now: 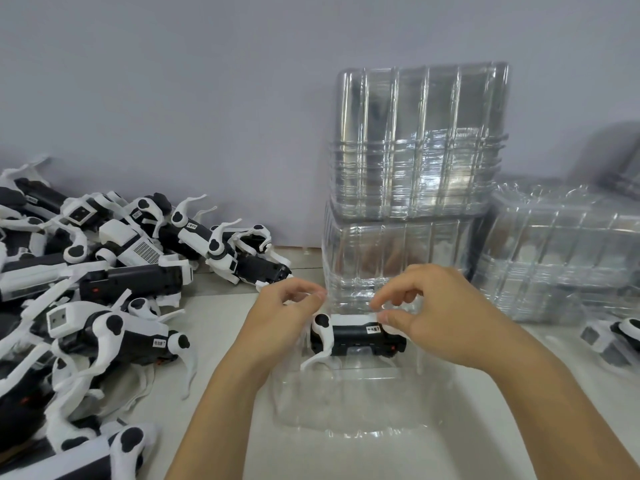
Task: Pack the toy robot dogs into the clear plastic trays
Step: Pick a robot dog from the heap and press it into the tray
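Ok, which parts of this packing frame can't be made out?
Head view only:
- Toy dog in the clear tray: both ends hidden behind the left hand and right hand.
- Dog's label: too small to read.
- Tray's edges: transparent, hard to trace.
- Dog at far right: cut off by the frame edge.
- Pile of dogs: lower ones buried, left ones cropped.

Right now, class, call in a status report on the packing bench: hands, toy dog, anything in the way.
Left hand and right hand pinching clear tray edges. One toy dog seated inside tray. Loose dog pile left, tray stack behind; nothing blocking.
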A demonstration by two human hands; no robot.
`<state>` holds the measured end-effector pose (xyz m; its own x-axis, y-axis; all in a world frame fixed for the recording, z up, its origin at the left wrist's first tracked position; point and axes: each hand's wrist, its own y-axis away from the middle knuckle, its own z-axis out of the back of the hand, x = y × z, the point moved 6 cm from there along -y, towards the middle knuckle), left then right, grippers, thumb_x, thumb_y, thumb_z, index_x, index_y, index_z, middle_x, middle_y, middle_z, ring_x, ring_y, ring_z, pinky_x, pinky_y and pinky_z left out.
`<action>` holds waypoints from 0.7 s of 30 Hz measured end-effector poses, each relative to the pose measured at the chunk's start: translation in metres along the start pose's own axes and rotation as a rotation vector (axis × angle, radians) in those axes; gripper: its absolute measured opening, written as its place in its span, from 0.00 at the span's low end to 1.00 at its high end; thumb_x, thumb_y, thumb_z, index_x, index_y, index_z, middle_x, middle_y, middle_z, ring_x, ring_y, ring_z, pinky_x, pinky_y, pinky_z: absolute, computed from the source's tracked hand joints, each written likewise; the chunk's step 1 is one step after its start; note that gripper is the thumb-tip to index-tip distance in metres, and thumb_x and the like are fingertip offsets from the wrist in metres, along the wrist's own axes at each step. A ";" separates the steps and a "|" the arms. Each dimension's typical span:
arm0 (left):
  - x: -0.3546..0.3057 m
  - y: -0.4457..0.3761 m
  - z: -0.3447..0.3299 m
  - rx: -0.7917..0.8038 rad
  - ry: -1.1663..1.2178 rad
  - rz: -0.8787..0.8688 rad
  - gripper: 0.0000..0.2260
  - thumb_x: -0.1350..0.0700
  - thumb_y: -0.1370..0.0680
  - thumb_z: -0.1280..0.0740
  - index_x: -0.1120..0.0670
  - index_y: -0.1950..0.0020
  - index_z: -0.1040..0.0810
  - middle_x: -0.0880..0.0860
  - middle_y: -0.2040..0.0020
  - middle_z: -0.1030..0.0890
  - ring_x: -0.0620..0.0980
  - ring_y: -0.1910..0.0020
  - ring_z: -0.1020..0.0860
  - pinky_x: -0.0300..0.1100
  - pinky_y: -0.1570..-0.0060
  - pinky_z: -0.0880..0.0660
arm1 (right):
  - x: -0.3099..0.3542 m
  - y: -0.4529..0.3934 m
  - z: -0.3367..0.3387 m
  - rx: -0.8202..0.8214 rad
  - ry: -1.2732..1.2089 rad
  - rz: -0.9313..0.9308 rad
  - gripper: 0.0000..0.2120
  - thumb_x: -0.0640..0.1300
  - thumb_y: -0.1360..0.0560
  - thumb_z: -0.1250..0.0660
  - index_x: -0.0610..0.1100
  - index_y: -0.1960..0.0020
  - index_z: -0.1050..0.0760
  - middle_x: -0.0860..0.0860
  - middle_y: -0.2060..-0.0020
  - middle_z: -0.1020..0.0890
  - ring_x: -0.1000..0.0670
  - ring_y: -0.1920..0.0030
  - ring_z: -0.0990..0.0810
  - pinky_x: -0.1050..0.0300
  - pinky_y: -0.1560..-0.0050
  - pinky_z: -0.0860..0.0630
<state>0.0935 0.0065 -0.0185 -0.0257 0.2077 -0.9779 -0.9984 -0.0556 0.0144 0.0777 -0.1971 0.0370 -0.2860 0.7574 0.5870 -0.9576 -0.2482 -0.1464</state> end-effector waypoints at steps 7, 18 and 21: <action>0.000 -0.001 0.002 0.001 -0.013 -0.006 0.08 0.53 0.21 0.30 0.41 0.56 0.15 0.45 0.48 0.16 0.43 0.46 0.20 0.39 0.49 0.29 | 0.024 0.007 -0.021 0.245 -0.005 0.022 0.20 0.38 0.23 0.38 0.61 0.56 0.15 0.48 0.62 0.20 0.48 0.62 0.22 0.55 0.60 0.23; -0.002 0.001 0.001 -0.003 -0.010 0.011 0.08 0.52 0.22 0.31 0.40 0.58 0.15 0.41 0.53 0.16 0.39 0.51 0.20 0.38 0.50 0.29 | 0.039 0.005 -0.039 0.307 0.283 0.043 0.30 0.30 0.28 0.42 0.65 0.51 0.16 0.59 0.60 0.35 0.50 0.46 0.37 0.54 0.41 0.45; -0.003 0.002 0.000 0.002 -0.018 0.012 0.09 0.52 0.21 0.31 0.41 0.57 0.14 0.39 0.54 0.16 0.38 0.49 0.21 0.36 0.50 0.29 | 0.037 0.004 -0.036 0.264 0.237 0.021 0.29 0.30 0.30 0.42 0.62 0.55 0.15 0.58 0.63 0.32 0.52 0.50 0.37 0.55 0.43 0.46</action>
<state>0.0915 0.0056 -0.0155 -0.0383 0.2250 -0.9736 -0.9981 -0.0563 0.0263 0.0623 -0.1485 0.0291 -0.3353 0.8620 0.3802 -0.9182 -0.3893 0.0728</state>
